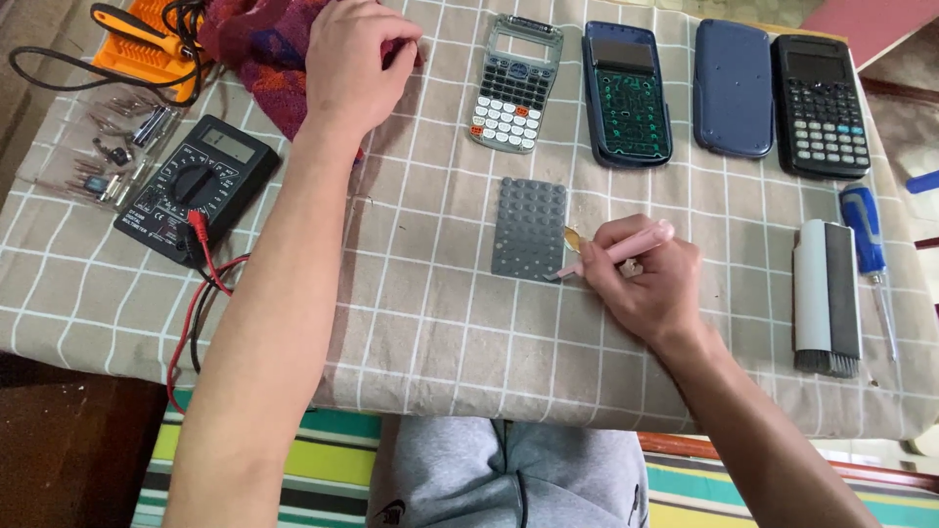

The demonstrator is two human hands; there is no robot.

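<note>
My right hand grips a pink-handled small brush whose yellowish tip touches the right edge of a grey rubber keypad mat lying flat on the checked tablecloth. My left hand reaches to the far left and rests, fingers curled, on a dark red knitted cloth. Along the far edge lie a grey calculator front shell with keys, an opened dark blue calculator body showing a green circuit board, a blue back cover and a whole black calculator.
A black multimeter with red and black leads sits at the left, beside several metal bits and an orange tool holder. At the right lie a white and grey brush block and a blue-handled screwdriver.
</note>
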